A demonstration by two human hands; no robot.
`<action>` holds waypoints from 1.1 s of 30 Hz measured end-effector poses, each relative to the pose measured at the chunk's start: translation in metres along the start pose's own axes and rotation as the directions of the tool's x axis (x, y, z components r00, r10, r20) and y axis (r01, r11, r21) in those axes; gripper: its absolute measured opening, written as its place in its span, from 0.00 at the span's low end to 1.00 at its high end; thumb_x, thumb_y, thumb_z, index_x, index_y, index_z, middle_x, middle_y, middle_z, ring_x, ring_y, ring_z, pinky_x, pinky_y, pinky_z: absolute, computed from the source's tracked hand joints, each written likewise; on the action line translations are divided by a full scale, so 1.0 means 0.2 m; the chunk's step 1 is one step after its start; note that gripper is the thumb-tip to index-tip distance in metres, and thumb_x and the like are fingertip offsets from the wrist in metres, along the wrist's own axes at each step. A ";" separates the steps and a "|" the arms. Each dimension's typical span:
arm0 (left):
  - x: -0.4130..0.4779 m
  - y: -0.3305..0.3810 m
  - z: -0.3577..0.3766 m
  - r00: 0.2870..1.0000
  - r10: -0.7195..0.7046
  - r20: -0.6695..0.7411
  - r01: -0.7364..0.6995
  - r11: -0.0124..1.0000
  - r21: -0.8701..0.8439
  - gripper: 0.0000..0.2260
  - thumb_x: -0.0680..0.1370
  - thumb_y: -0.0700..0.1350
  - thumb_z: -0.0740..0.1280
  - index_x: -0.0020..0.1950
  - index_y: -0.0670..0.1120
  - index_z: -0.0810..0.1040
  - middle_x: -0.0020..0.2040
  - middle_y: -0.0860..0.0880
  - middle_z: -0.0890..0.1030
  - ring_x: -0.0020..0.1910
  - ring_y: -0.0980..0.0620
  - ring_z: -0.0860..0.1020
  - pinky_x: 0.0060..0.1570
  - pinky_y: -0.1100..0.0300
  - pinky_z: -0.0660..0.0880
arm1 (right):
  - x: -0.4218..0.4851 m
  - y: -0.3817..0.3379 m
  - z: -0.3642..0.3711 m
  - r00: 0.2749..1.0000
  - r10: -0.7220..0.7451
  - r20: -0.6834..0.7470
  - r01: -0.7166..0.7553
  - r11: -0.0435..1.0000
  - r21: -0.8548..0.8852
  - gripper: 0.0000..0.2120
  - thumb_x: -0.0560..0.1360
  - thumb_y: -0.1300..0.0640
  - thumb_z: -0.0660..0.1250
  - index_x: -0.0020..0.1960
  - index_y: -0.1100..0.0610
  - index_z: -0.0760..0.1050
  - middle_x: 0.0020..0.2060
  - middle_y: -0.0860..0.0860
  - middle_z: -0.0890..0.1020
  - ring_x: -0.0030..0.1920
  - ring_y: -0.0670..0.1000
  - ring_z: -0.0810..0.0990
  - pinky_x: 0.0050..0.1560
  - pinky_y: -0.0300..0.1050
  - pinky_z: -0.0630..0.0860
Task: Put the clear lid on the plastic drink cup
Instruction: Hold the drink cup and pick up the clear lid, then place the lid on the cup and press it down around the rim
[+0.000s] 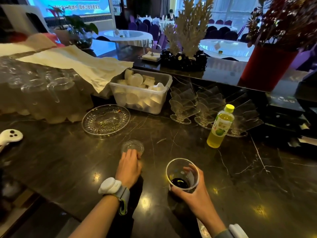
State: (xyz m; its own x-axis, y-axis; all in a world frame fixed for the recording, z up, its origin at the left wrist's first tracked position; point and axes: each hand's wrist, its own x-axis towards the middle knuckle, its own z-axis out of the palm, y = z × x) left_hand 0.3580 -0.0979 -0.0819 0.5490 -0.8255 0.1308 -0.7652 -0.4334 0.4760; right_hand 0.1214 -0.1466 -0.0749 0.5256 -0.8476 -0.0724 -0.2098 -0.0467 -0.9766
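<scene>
- Now we see our left hand (pixel 129 166) reaching out over the dark tabletop (pixel 240 177) to the clear lid (pixel 133 146).
- Our left fingers (pixel 132 154) lie over the near edge of the lid. They look curled onto it, but we cannot tell if they have a tight hold yet.
- The lid lies flat on the tabletop. It is round, so it has no long side to line up.
- Our right hand (pixel 193 191) is wrapped around the plastic cup (pixel 182 174). The fingers are closed on its side, with the thumb at the near side of the rim.
- The cup stands upright, with its mouth open to the top. A little dark drink sits at the bottom.
- The cup is to the right of the lid and closer to us. The two are near, but they do not touch.
- We think the lid must be lifted, moved right and toward us, and set flat on the rim of the cup.
- The left hand is the one at the lid, so it should carry it. The right hand can keep the cup steady.
- A green drink bottle (pixel 220 126) stands farther back on the right, out of the way.
</scene>
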 end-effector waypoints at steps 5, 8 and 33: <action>0.07 -0.11 -0.02 0.985 -0.109 0.137 0.071 0.965 0.253 0.14 0.75 0.44 0.63 0.59 0.43 0.70 0.61 0.42 0.71 0.60 0.39 0.68 0.54 0.47 0.71 | 0.00 -0.02 0.02 1.000 -0.014 -0.002 0.014 1.000 0.011 0.41 0.60 0.51 0.81 0.65 0.36 0.61 0.61 0.37 0.72 0.61 0.32 0.71 0.52 0.29 0.70; 0.11 -0.13 -0.01 0.967 -0.140 0.214 0.056 0.932 0.358 0.15 0.76 0.45 0.61 0.62 0.44 0.68 0.64 0.43 0.68 0.62 0.40 0.67 0.56 0.48 0.70 | 0.01 -0.01 0.03 1.000 -0.010 0.001 0.010 1.000 0.024 0.41 0.59 0.49 0.81 0.64 0.36 0.62 0.61 0.37 0.73 0.61 0.33 0.71 0.53 0.30 0.70; -0.17 0.16 -0.15 0.996 -0.021 -0.085 -0.010 0.939 -0.342 0.05 0.74 0.39 0.65 0.44 0.46 0.69 0.41 0.49 0.74 0.39 0.52 0.74 0.37 0.62 0.71 | 0.02 -0.03 0.04 0.999 0.016 0.047 -0.014 0.999 -0.031 0.42 0.60 0.47 0.80 0.66 0.36 0.58 0.63 0.37 0.71 0.66 0.42 0.70 0.70 0.48 0.66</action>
State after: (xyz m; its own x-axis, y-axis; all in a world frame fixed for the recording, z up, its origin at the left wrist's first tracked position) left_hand 0.3253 -0.0726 -0.0452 0.5912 -0.7828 0.1941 -0.6090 -0.2756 0.7437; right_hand 0.1312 -0.1460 -0.0711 0.5602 -0.8227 -0.0970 -0.2427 -0.0510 -0.9688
